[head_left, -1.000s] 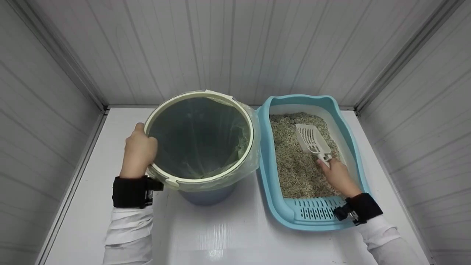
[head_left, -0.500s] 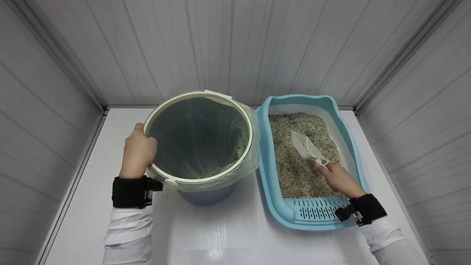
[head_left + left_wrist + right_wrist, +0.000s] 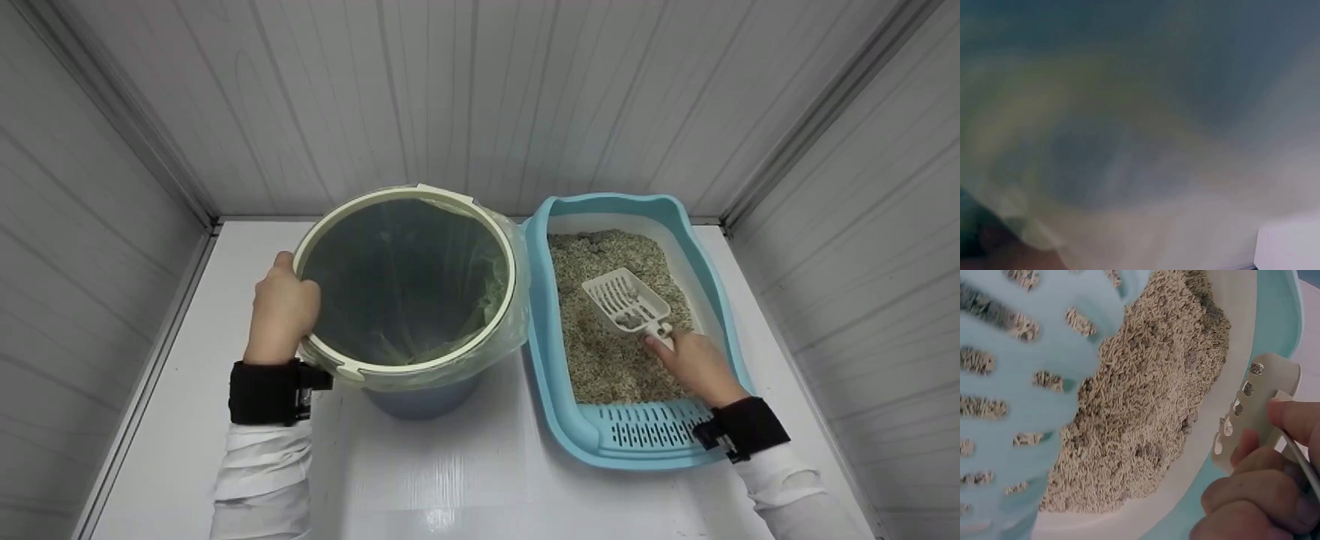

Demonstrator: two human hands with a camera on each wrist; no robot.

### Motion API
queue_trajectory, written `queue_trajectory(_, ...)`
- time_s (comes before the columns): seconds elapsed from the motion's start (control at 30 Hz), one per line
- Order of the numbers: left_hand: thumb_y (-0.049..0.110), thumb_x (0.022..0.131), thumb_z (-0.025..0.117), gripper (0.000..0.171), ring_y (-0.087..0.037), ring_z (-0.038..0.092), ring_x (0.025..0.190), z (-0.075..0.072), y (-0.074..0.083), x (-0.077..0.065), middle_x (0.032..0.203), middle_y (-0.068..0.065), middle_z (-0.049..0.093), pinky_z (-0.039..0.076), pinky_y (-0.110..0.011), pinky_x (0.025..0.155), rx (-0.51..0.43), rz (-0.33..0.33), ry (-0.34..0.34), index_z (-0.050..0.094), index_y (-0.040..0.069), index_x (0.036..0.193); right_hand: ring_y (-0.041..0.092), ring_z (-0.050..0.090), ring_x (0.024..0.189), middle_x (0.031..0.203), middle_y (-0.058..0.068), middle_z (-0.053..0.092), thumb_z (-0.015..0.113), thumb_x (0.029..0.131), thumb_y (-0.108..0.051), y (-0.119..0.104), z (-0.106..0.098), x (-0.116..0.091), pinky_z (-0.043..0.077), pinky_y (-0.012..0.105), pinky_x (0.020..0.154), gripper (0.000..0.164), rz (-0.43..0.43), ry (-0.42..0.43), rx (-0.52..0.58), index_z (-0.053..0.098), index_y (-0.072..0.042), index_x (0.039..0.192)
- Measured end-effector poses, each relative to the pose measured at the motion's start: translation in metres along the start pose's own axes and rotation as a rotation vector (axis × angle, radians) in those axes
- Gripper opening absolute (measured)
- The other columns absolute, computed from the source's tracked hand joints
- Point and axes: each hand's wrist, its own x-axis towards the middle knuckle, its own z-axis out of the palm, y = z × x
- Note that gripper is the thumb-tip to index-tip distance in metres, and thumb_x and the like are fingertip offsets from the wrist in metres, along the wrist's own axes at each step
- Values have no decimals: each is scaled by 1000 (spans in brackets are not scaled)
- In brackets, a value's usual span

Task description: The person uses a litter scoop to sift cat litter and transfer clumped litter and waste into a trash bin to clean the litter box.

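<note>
In the head view, my left hand [image 3: 283,311] grips the left rim of a round bin [image 3: 420,405] with a pale yellow ring. A translucent yellowish bag [image 3: 517,315] lines it and hangs over the outside. My right hand [image 3: 697,364] holds a white slotted litter scoop [image 3: 652,295] by its handle, above the pellet litter [image 3: 607,375] in a blue litter box [image 3: 541,352]. A few small greyish bits lie in the scoop near the handle. From the right wrist, curled fingers [image 3: 1258,489] wrap the handle, and the slotted edge shows. The left wrist view is mostly blurred bag.
Bin and litter box stand side by side on a white table [image 3: 420,487], with the bag's overhang against the box's left wall. A perforated blue ledge [image 3: 645,427] crosses the box's near end. Grey panel walls [image 3: 465,97] enclose the table at the back and both sides.
The scoop has come slightly nearer and left over the litter, tipping onto its side and then back to face up. The left hand and bin have stayed put.
</note>
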Motion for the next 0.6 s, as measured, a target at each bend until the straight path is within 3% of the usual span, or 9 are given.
queue_trajectory(0.13,1,79,28,50,-46,59,85,-1,0,1,110,-34,51,51,-49,59,22,-6,-5,35,-5,128,18,44,50,61,7,48,42,88,-49,-2,-6,-2,35,32,46,55,-31,32,-32,53,5,92)
queue_trajectory(0.23,1,79,28,50,-46,58,85,-1,0,1,109,-35,51,51,-49,59,27,-5,-9,34,-6,128,18,42,48,60,7,46,42,89,-47,-5,-15,-1,32,30,44,51,-44,50,-32,52,3,89)
queue_trajectory(0.4,1,79,28,50,-47,59,84,-1,-1,1,108,-35,51,51,-48,58,23,-5,-15,34,-6,129,19,39,48,59,7,42,40,90,-47,-12,-39,3,29,30,43,47,-49,68,-48,48,-2,81)
queue_trajectory(0.6,2,79,29,49,-46,59,84,-1,-1,1,107,-34,52,51,-49,59,29,-4,-5,36,-5,127,17,40,49,60,6,44,39,90,-48,-26,-73,7,31,29,45,48,-87,35,-18,51,-1,90)
